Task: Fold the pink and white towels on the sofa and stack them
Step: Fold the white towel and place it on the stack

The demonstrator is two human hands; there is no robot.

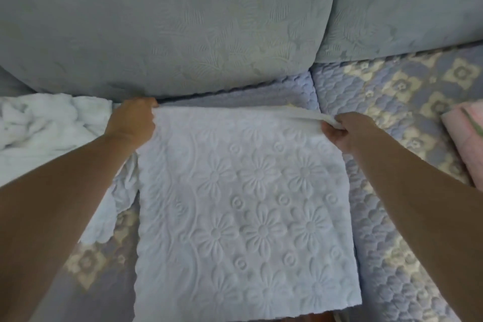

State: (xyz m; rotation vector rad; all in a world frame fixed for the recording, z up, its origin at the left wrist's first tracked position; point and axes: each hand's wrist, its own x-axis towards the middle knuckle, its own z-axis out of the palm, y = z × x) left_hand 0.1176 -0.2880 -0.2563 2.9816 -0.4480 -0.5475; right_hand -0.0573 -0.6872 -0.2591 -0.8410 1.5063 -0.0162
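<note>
I see left hand (133, 119) and right hand (342, 131) each pinching a far corner of the white towel (248, 212). Judged soft, light, limp; corners remain best hold.

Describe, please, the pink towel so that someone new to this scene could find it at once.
Start at the sofa's grey-blue back cushions and drop to the quilted floral seat cover on the right. At the picture's right edge, beyond the right hand, lies the pink towel. It is the only pink cloth; the other towels are white.
</note>
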